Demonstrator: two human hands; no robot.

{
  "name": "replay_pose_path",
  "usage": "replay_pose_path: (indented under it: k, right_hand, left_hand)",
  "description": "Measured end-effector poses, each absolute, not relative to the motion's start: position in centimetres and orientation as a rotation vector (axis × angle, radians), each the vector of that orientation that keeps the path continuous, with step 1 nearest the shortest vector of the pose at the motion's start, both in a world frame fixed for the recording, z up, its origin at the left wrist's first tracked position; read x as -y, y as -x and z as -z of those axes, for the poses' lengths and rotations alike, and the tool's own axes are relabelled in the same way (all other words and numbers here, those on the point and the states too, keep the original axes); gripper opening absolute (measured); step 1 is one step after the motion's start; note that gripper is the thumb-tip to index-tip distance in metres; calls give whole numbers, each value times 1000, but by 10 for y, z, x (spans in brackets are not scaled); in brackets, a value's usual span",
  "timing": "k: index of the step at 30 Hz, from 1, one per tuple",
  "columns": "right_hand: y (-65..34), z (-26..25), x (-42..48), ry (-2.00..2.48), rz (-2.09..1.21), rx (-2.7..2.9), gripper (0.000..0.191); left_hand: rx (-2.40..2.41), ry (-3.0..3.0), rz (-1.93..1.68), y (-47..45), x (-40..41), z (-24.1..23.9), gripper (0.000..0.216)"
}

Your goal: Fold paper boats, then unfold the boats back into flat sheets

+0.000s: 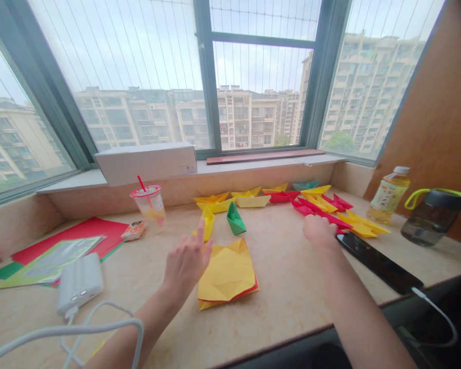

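My left hand [186,261] has its index finger stretched out to a small yellow paper boat [208,223], the other fingers loosely bent. Right of that boat stands a green paper boat [236,219]. Below them lies a stack of creased yellow and red paper [228,271]. My right hand [319,229] is closed at a red paper boat [303,206] among the boats on the right; its fingertips are hidden. Several yellow and red boats, such as a pale yellow one [252,201], line the back wall, with a teal boat [306,185] behind.
A black phone [378,261] on a cable, a drink bottle [389,197] and a dark tumbler [434,218] stand right. On the left are a plastic cup [150,207], a small packet [133,230], coloured sheets [100,230] and a white power bank [80,282] with a looped cable.
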State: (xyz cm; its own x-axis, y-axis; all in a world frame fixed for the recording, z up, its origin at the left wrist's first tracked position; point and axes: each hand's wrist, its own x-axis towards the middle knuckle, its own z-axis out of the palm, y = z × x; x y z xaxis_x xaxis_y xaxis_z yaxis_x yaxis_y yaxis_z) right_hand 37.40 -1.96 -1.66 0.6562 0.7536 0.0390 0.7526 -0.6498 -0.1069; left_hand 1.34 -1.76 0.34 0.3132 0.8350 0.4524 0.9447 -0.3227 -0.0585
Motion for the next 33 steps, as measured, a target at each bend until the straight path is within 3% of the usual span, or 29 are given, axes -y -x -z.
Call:
replay_pose_path:
  k: [3, 6, 9, 14, 17, 21, 25, 28, 33]
  right_hand:
    - [-383, 22, 17, 2764, -98, 1207, 41]
    - [-388, 26, 17, 2752, -145, 1169, 43]
    - [-391, 25, 17, 2726, -149, 1145, 41]
    - [-375, 14, 15, 2499, 37, 1240, 35]
    - [-338, 8, 12, 1730, 143, 1442, 29]
    - [-270, 9, 20, 1103, -274, 1401, 29]
    - [-227, 17, 34, 870, -673, 1332, 22]
    - [-219, 21, 38, 823, -655, 1371, 16]
    - [-225, 22, 33, 892, -601, 1357, 20]
  left_hand:
    - [1079, 2498, 686, -12, 14, -2, 46]
    - [534, 2778, 616, -16, 15, 5, 41]
    - [370, 2930, 577, -21, 20, 14, 42]
    - [574, 2976, 1074, -22, 20, 25, 40]
    - [929, 2975, 1425, -23, 17, 26, 41]
    - [1375, 3012, 1910, -27, 10, 25, 62]
    - [1444, 3315, 2179, -29, 6, 21, 59]
    - [1367, 3479, 2290, -29, 9, 16, 50]
    - [1514, 3023, 2743, -28, 11, 9, 53]
